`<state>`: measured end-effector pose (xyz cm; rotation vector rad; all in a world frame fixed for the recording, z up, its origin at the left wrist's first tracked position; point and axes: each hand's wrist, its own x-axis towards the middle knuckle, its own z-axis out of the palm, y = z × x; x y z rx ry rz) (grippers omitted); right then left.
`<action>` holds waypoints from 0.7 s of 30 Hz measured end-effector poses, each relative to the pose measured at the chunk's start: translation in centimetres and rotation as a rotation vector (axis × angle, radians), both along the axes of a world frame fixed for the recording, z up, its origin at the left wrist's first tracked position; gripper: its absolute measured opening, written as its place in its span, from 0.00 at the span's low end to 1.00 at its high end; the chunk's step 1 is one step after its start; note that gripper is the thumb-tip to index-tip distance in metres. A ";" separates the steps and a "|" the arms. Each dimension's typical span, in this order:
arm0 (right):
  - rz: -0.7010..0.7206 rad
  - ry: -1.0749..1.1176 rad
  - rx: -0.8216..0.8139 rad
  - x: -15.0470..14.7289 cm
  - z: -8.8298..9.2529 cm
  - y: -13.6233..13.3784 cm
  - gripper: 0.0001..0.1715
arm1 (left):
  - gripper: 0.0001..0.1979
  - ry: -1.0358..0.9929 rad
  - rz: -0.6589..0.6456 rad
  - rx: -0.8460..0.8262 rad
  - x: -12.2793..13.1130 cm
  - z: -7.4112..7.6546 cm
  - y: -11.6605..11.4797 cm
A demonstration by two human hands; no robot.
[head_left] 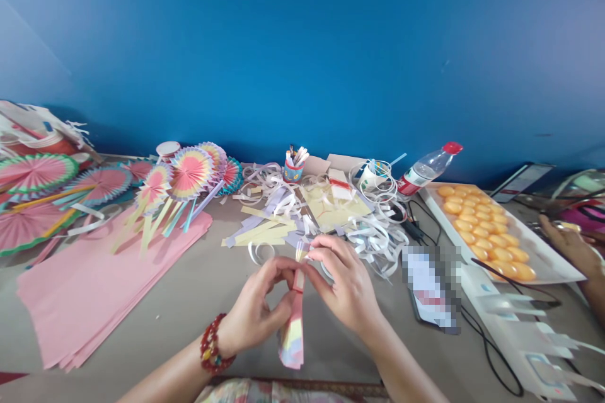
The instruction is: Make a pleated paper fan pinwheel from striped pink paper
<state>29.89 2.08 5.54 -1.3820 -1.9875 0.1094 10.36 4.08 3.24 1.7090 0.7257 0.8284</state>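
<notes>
My left hand [258, 308] and my right hand [343, 283] meet above the table's front edge. Both pinch a folded, pleated strip of multicoloured paper [293, 334] that hangs down between them; its upper end sticks up between my fingertips. My left wrist wears a red bead bracelet [210, 346]. A small loop of white tape [259, 252] lies on the table just beyond my hands.
Pink paper sheets [94, 283] lie at left, with finished paper fans [186, 176] behind. Paper strips [373, 233], a pen cup [293, 170], a plastic bottle [425, 170] and a tray of orange pieces [486, 227] sit beyond. Another person's hand [567, 245] rests at right.
</notes>
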 end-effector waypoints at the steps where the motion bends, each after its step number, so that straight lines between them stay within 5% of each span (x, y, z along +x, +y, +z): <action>1: -0.003 -0.008 0.007 0.0 0.0 0.0 0.04 | 0.18 0.010 0.002 0.010 0.0 0.0 0.0; 21: -0.058 -0.014 0.075 -0.4 -0.6 -0.8 0.07 | 0.19 -0.007 -0.055 0.204 -0.1 0.6 0.3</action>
